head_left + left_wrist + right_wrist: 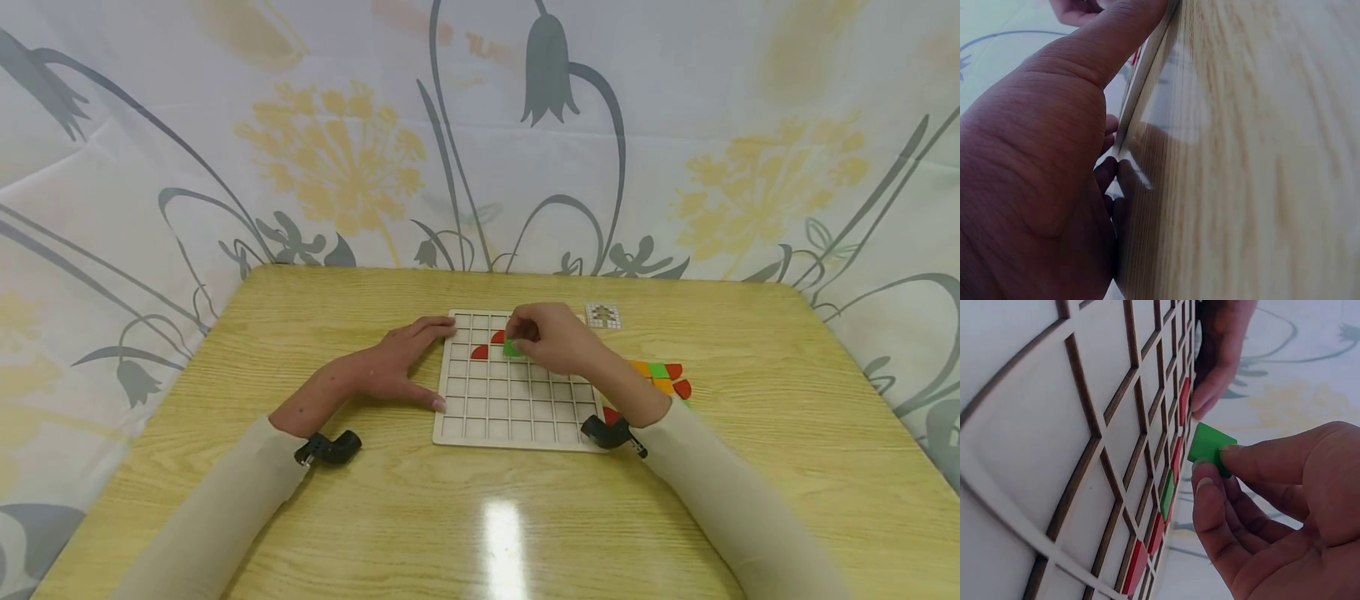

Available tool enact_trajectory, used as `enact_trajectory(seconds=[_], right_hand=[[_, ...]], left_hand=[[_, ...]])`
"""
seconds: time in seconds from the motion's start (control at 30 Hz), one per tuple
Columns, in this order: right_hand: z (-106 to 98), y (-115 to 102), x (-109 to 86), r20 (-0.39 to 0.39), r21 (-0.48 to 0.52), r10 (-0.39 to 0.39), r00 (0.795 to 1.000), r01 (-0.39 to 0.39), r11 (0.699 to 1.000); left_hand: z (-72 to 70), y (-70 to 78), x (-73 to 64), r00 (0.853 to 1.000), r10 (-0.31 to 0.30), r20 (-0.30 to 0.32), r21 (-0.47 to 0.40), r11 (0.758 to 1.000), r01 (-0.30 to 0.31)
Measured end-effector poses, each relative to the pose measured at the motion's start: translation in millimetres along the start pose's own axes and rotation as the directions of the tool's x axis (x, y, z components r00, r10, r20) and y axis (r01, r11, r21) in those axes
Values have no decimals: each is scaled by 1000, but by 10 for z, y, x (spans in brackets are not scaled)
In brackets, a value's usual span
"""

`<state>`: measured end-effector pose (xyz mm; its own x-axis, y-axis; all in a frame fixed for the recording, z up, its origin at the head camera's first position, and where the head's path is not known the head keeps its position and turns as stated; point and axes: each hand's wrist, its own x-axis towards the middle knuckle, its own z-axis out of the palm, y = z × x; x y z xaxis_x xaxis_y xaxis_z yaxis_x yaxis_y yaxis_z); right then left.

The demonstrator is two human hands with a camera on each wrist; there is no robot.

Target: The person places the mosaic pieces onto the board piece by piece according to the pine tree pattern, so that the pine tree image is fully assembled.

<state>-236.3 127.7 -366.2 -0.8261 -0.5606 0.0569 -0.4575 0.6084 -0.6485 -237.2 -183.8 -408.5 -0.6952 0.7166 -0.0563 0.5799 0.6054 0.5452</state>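
Observation:
A pale wooden grid board (517, 408) lies on the table. My right hand (555, 337) pinches a green square tile (1210, 447) between thumb and fingers, over the upper part of the grid. In the right wrist view, several red pieces (1137, 565) and another green tile (1167, 497) sit in the board's cells. Two red rounded pieces (480, 352) show near the upper left in the head view, while my right hand hides part of the grid. My left hand (393, 362) rests along the board's left side, thumb and fingers spread, touching the edge.
Right of the board lie loose orange tiles (662, 386), a green tile (658, 370) and red rounded pieces (682, 389), partly behind the right forearm. A small pattern card (603, 315) lies beyond the board's upper right corner. A flower-printed cloth (487, 167) hangs behind the table.

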Motion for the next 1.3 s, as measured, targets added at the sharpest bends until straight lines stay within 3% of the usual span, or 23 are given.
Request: enact_trajectory(seconds=[0.57, 0.93, 1.3], right_hand=[[141, 0, 155, 24, -29, 31, 999, -31, 999], [169, 17, 172, 2, -90, -5, 1000, 5, 996], [178, 36, 170, 12, -90, 47, 999, -46, 995]], left_hand=[[5, 4, -11, 1000, 0, -1, -10, 1000, 0], [4, 3, -16, 1000, 0, -1, -9, 1000, 0], [-8, 18, -9, 1000, -3, 6, -15, 1000, 3]])
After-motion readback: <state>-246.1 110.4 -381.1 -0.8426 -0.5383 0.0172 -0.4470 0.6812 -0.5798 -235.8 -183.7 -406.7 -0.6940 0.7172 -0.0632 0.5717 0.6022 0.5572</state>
